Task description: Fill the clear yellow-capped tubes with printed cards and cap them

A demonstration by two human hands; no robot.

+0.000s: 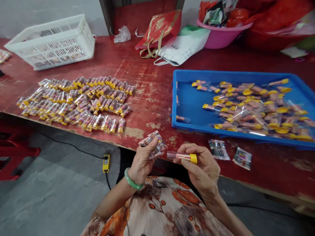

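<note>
Just in front of the blue tray's [175, 98] near left corner, we see the right hand [203, 168] partly closed, thumb and fingers pinching a clear tube [179, 155] close to its yellow cap [193, 158]. The tube lies level in that grip, with its clear end pointing away from the tray's corner toward the left hand [142, 162]. The left hand, further out from the tray on the same side, has its fingers curled and grips a small bunch of printed slips [154, 144] between thumb and forefinger. The slips sit just beside the tube's clear end; we cannot tell whether they touch it. Inside the tray lies a loose heap of capped tubes [251, 109]. Two loose packets [218, 149] rest on the red table [147, 82] just before the tray's front rim. Well to the tray's left, we find rows of filled tubes [76, 101], and beyond them a white basket [54, 41].
</note>
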